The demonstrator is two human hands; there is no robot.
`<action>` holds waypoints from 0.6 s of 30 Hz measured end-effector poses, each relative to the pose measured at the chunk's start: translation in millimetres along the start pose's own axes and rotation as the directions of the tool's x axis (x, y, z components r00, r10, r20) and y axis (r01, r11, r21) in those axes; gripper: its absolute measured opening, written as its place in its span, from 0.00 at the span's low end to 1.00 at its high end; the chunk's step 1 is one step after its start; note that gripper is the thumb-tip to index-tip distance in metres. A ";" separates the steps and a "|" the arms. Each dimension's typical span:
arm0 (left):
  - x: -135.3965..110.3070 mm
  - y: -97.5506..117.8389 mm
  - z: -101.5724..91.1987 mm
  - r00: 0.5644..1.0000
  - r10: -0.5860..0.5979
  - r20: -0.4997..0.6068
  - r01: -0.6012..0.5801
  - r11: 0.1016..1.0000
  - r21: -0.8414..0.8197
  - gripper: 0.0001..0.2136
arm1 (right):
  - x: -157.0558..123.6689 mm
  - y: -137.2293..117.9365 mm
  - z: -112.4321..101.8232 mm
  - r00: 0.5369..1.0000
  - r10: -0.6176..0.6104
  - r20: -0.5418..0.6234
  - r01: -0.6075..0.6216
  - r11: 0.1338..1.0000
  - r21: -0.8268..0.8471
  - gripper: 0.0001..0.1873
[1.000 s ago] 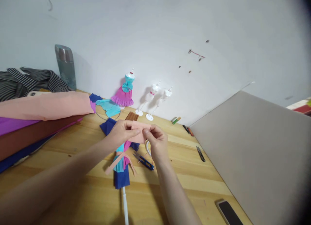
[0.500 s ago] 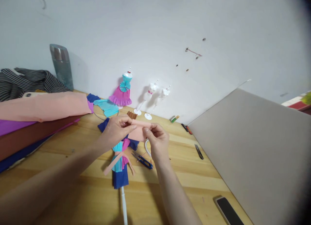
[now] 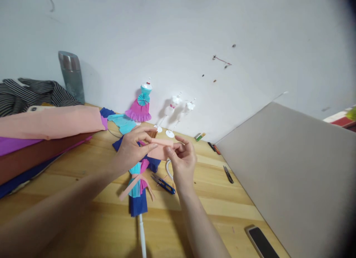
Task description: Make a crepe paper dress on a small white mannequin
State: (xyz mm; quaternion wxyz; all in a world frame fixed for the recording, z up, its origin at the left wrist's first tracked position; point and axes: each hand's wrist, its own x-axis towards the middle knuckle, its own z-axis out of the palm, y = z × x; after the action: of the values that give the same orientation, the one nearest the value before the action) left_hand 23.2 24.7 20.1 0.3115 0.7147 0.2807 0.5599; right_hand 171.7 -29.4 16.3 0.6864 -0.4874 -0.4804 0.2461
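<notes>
A small piece of peach crepe paper [image 3: 159, 152], folded along its upper edge, is stretched between my two hands above the table. My left hand [image 3: 135, 144] pinches its left end. At the other end my right hand [image 3: 182, 157] grips it between thumb and fingers, the index finger raised a little. Below lies a small dress form wrapped in blue paper [image 3: 138, 206], with turquoise and pink pieces and a peach strip [image 3: 132, 185] tied around it. Blue thread snips [image 3: 164, 184] rest beside it, near a white ring [image 3: 168, 169] partly hidden by my right hand.
Rolled crepe paper [image 3: 50, 122] is piled at the left by a steel flask [image 3: 71, 78]. Along the wall stand a dressed mini form [image 3: 141, 104] and two bare white ones [image 3: 175, 101]. A phone [image 3: 261, 241] and a dark cutter [image 3: 228, 174] lie at right.
The fold on the peach paper's upper edge looks deeper. My right index finger has lifted away from the paper, and both hands have shifted slightly.
</notes>
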 end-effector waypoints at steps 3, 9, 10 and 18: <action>0.3 -3.1 -0.3 1.000 0.004 0.012 -0.004 0.999 -0.053 0.06 | -0.3 -0.1 -1.0 0.999 -0.019 0.033 0.021 0.999 -0.033 0.22; 1.0 -4.5 -0.5 0.999 -0.034 0.014 0.035 0.994 -0.102 0.05 | 0.0 1.6 -2.5 0.999 0.000 0.052 0.001 1.000 -0.014 0.13; 0.8 -4.5 -0.3 0.999 -0.039 0.015 0.040 0.993 -0.108 0.05 | 0.4 2.1 -2.5 0.999 0.011 0.053 -0.011 1.000 -0.002 0.14; -0.8 -11.1 2.2 0.992 -0.121 0.047 0.126 0.983 -0.130 0.04 | 4.4 4.2 -2.5 0.989 0.133 0.069 -0.137 0.989 0.059 0.14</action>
State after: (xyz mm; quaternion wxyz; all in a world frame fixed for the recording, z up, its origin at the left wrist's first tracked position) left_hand 24.6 31.0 10.8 0.3977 0.6843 0.2807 0.5430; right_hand 176.4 -25.3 14.2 0.6673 -0.4884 -0.4602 0.3231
